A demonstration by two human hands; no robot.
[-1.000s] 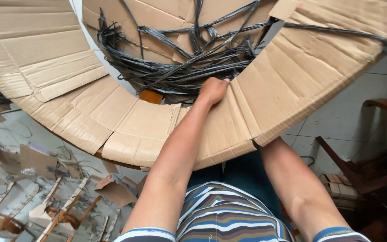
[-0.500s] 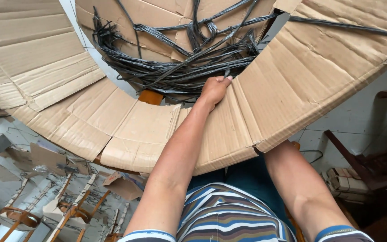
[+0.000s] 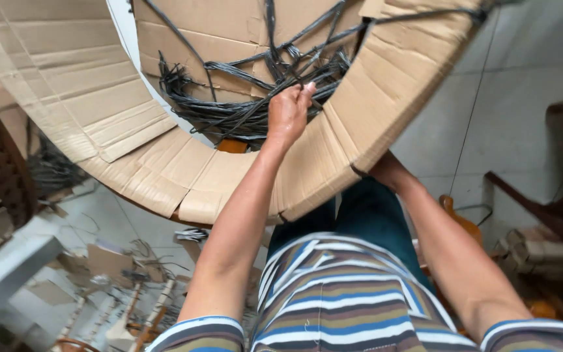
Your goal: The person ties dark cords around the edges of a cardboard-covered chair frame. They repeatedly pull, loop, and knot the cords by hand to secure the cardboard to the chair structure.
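Wires [image 3: 242, 111] are pinched in the closed left hand [image 3: 288, 114]; the right hand is hidden under the cardboard ring [image 3: 164, 176].

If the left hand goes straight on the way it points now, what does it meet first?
Probably the tangle of dark wires just beyond the left hand, inside the cardboard ring; depth is unclear.
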